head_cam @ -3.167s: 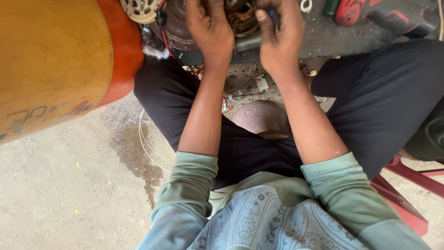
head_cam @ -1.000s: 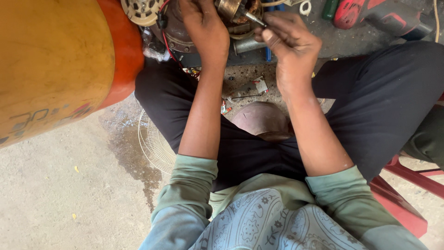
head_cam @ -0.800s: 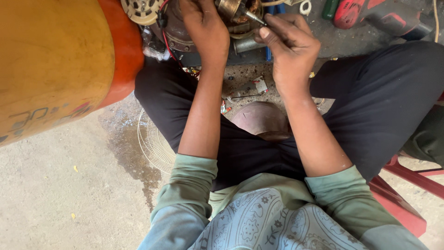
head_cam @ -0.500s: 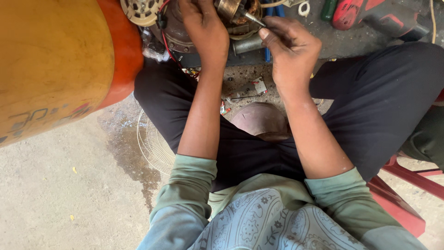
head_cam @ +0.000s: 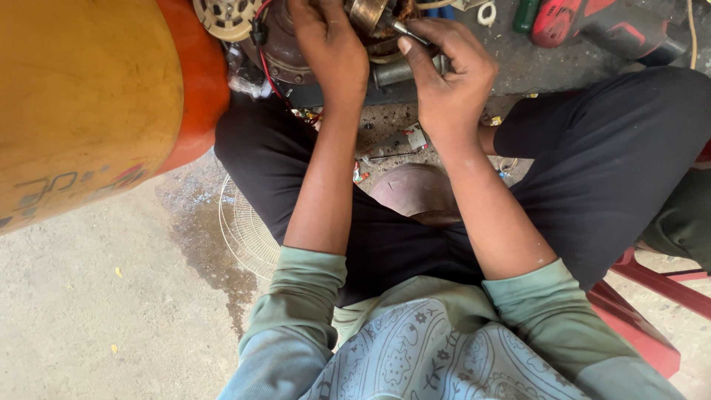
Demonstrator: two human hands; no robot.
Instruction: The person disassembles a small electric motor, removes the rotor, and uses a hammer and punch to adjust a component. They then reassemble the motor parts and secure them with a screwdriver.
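The motor [head_cam: 296, 44], a round brown metal housing with red wires down its side, sits on the ground at the top of the view, between the seated person's knees, and everything else is placed from it. Left of the motor a large yellow-and-orange cylinder [head_cam: 89, 104] fills the corner, and a small cream vented disc [head_cam: 226, 15] lies just beside the housing. Below and left of the motor, bare concrete floor [head_cam: 89, 318] spreads out, pale and gritty, with a dark damp stain and a white wire fan guard [head_cam: 248, 233] lying partly under the person's leg. The left hand [head_cam: 329, 48] rests on top of the motor, its grip closed over the housing's upper edge. Just right of it, the right hand [head_cam: 448, 74] has its grip pinching a thin metal tool [head_cam: 407, 31] whose tip meets the brass-coloured centre of the motor. Under the motor, small scraps and bits of wire litter the ground. Further right of the motor lie a red power tool [head_cam: 592, 26] and a red stool [head_cam: 652, 311].
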